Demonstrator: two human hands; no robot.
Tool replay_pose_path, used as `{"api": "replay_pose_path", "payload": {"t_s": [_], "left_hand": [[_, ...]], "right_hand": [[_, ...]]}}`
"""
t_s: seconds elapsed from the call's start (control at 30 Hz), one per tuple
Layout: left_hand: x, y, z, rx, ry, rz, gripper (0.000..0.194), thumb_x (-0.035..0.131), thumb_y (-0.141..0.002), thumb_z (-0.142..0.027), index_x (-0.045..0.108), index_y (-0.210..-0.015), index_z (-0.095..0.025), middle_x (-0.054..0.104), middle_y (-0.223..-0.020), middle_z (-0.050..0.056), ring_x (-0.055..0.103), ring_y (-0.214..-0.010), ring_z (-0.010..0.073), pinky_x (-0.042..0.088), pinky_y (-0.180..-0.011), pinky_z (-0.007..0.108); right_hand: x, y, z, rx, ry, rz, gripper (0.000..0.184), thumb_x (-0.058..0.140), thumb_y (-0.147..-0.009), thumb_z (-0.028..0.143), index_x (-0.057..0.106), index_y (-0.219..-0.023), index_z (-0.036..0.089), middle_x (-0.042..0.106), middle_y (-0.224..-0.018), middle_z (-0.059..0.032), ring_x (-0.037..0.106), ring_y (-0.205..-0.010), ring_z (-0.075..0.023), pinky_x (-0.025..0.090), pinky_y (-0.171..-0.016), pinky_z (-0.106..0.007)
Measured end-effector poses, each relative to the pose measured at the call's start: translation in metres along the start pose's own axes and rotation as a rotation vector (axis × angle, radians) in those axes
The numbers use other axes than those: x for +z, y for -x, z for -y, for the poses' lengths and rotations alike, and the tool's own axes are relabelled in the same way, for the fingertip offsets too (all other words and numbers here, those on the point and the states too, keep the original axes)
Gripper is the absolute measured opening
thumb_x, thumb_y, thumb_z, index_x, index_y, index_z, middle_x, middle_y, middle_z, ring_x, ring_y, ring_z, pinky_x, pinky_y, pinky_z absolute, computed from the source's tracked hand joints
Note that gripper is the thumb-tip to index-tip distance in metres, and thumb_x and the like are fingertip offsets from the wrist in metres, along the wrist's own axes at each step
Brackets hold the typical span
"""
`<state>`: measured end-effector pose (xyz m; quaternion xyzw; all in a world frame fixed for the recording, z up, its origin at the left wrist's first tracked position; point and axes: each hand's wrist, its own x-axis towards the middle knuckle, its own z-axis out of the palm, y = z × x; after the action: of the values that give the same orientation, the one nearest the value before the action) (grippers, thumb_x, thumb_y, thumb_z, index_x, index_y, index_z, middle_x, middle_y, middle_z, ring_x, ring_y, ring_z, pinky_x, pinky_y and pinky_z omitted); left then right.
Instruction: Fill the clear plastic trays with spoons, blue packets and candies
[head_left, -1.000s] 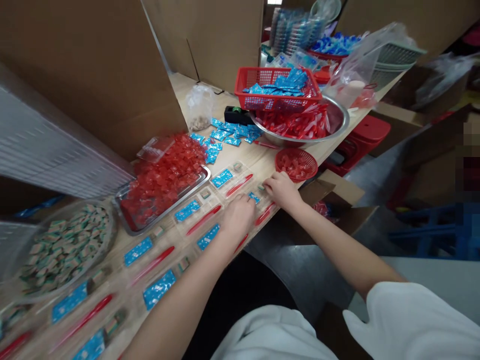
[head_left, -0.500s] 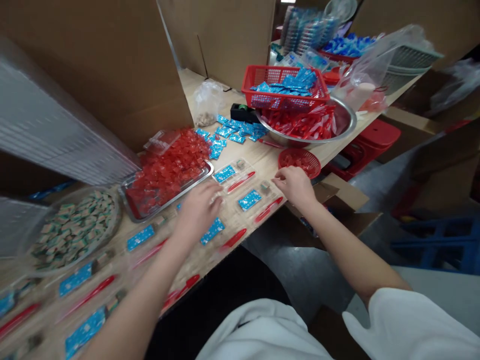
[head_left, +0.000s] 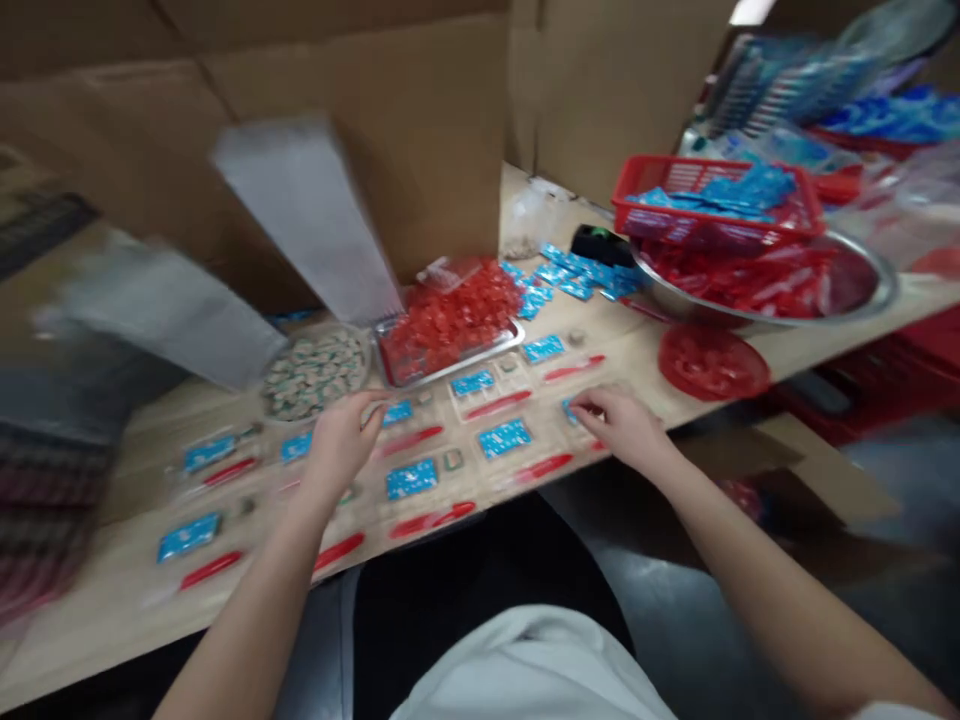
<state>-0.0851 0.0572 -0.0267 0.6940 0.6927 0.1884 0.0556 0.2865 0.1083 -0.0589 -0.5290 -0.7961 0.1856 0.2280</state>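
Note:
The picture is blurred. On a pale wooden table lie rows of clear plastic trays [head_left: 491, 415], each with a blue sachet [head_left: 504, 438], a red stick [head_left: 495, 405] and a small square sweet [head_left: 508, 364]. My left hand [head_left: 341, 442] reaches over a tray, its fingertips close to a blue sachet [head_left: 397, 412]. My right hand [head_left: 619, 425] rests at the table's front edge, its fingers at a blue sachet [head_left: 574, 407]. Blur hides whether either hand grips anything.
A metal tray of red sweets [head_left: 450, 335] and a round plate of striped sweets [head_left: 315, 372] stand behind the rows. Farther right are a red basket of blue sachets [head_left: 712, 200] and a steel bowl of red sticks [head_left: 757, 285]. Cardboard partitions [head_left: 360, 130] rise behind.
The view has swung and tilted, so the table lies flatter across the picture. My left hand has shifted left, towards the round plate. My right hand now reaches a blue sachet.

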Motion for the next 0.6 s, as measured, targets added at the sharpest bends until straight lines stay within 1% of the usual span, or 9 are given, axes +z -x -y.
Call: {"api": "replay_pose_path", "payload": {"t_s": [0.07,0.13,0.23,0.33,0.4,0.47,0.53,0.6], "left_hand": [[-0.008,0.003,0.027,-0.108,-0.001,-0.011,0.029,0.045,-0.084,-0.030,0.066,-0.101,-0.019,0.069,-0.104,0.008,0.062,-0.098,0.0239,0.045,-0.088,0.035],[-0.015,0.003,0.058,-0.190,-0.004,-0.052,0.030,0.045,-0.083,-0.028,0.066,-0.101,-0.017,0.070,-0.103,0.009,0.063,-0.096,0.0241,0.047,-0.085,0.035],[-0.020,-0.005,0.105,-0.278,0.005,-0.111,0.029,0.047,-0.081,-0.025,0.067,-0.100,-0.015,0.070,-0.100,0.010,0.064,-0.093,0.0243,0.048,-0.083,0.034],[-0.016,-0.018,0.139,-0.321,0.044,-0.127,0.027,0.049,-0.079,-0.021,0.068,-0.097,-0.015,0.071,-0.097,0.010,0.064,-0.092,0.0245,0.048,-0.083,0.035],[-0.009,-0.026,0.153,-0.325,0.084,-0.120,0.027,0.049,-0.077,-0.019,0.068,-0.096,-0.016,0.071,-0.094,0.009,0.064,-0.090,0.0232,0.048,-0.082,0.033],[-0.001,-0.030,0.162,-0.320,0.128,-0.114,0.026,0.050,-0.076,-0.017,0.068,-0.095,-0.017,0.071,-0.092,0.008,0.064,-0.089,0.0224,0.048,-0.082,0.033],[0.005,-0.031,0.167,-0.310,0.176,-0.119,0.025,0.049,-0.076,-0.016,0.068,-0.094,-0.017,0.071,-0.094,0.009,0.063,-0.091,0.0229,0.046,-0.084,0.035],[0.009,-0.028,0.169,-0.297,0.239,-0.130,0.025,0.049,-0.077,-0.016,0.068,-0.094,-0.017,0.070,-0.096,0.009,0.061,-0.094,0.0237,0.045,-0.087,0.037]], "right_hand": [[0.018,-0.025,0.026,-0.104,-0.069,0.114,0.017,0.050,-0.083,0.026,0.065,-0.082,0.018,0.064,-0.078,-0.0037,0.057,-0.071,-0.0154,0.042,-0.066,-0.025],[0.039,-0.060,0.058,-0.190,-0.078,0.191,0.016,0.051,-0.082,0.023,0.066,-0.081,0.018,0.066,-0.078,-0.0034,0.058,-0.072,-0.0146,0.042,-0.066,-0.024],[0.075,-0.121,0.117,-0.345,0.023,0.278,0.016,0.051,-0.083,0.019,0.067,-0.082,0.018,0.068,-0.082,-0.0034,0.060,-0.076,-0.0139,0.042,-0.068,-0.022],[0.117,-0.179,0.182,-0.495,0.166,0.343,0.020,0.049,-0.085,0.019,0.068,-0.088,0.018,0.069,-0.091,-0.0056,0.061,-0.085,-0.0155,0.042,-0.074,-0.023],[0.148,-0.208,0.218,-0.538,0.219,0.375,0.021,0.050,-0.083,0.017,0.069,-0.089,0.016,0.069,-0.094,-0.0088,0.061,-0.089,-0.0183,0.042,-0.078,-0.025],[0.177,-0.226,0.245,-0.566,0.247,0.410,0.021,0.052,-0.079,0.013,0.070,-0.090,0.014,0.069,-0.097,-0.0122,0.061,-0.094,-0.0212,0.042,-0.081,-0.027],[0.200,-0.236,0.259,-0.588,0.268,0.440,0.023,0.054,-0.076,0.010,0.070,-0.092,0.013,0.067,-0.102,-0.0150,0.060,-0.098,-0.0237,0.042,-0.083,-0.030],[0.216,-0.242,0.263,-0.587,0.275,0.460,0.025,0.053,-0.075,0.009,0.070,-0.094,0.012,0.067,-0.103,-0.0164,0.060,-0.099,-0.0249,0.042,-0.084,-0.032]]}}
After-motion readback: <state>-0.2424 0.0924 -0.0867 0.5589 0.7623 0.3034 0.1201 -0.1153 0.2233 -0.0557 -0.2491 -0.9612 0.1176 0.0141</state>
